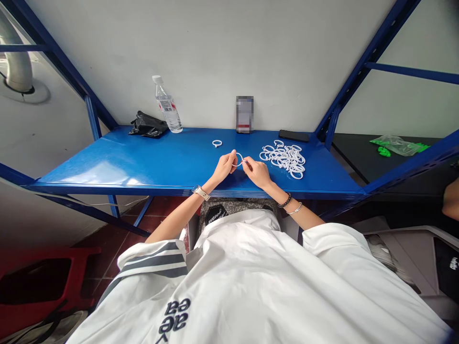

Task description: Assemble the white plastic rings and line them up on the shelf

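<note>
A thin white circular ring is held between the left hand and right hand; similar white rings are heaped at right.

Hidden, cropped, unreadable in your view.
Your left hand and right hand partly cover the white ring; you can't count the overlapping ring pile; upright phone screen pixelated; left edge cuts the red seat, right edge someone's limb.
</note>
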Action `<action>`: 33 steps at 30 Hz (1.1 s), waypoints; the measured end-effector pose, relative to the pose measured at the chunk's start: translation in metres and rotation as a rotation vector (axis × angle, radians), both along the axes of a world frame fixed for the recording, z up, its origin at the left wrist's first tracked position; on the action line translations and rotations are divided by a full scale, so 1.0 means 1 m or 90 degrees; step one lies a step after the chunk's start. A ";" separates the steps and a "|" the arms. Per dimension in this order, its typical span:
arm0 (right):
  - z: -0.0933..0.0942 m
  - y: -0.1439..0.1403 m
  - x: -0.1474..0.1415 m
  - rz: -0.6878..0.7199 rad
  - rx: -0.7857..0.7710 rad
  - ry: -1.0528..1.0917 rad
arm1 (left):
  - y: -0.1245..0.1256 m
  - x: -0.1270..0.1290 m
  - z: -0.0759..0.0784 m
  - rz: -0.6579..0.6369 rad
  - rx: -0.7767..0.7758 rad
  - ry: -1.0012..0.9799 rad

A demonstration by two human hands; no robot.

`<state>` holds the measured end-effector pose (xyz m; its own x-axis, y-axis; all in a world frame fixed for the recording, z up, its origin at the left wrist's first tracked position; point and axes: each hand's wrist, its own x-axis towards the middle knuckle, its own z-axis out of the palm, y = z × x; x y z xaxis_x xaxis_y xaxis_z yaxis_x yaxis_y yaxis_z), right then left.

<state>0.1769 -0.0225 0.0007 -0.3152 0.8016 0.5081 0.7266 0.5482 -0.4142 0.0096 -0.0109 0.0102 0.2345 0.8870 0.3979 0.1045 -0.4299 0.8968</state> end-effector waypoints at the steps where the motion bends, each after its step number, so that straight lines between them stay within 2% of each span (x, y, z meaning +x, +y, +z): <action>1: 0.000 0.000 -0.001 -0.002 -0.001 -0.018 | 0.000 0.000 0.000 -0.001 0.001 -0.003; 12: -0.001 -0.002 -0.003 0.009 0.000 -0.089 | 0.001 0.000 -0.002 -0.013 0.024 -0.031; 22: 0.001 -0.001 -0.003 -0.088 0.015 -0.069 | 0.000 0.001 -0.006 -0.151 -0.016 0.056; 33: -0.002 0.001 -0.001 -0.100 0.039 -0.059 | -0.001 0.000 -0.004 -0.170 -0.008 0.062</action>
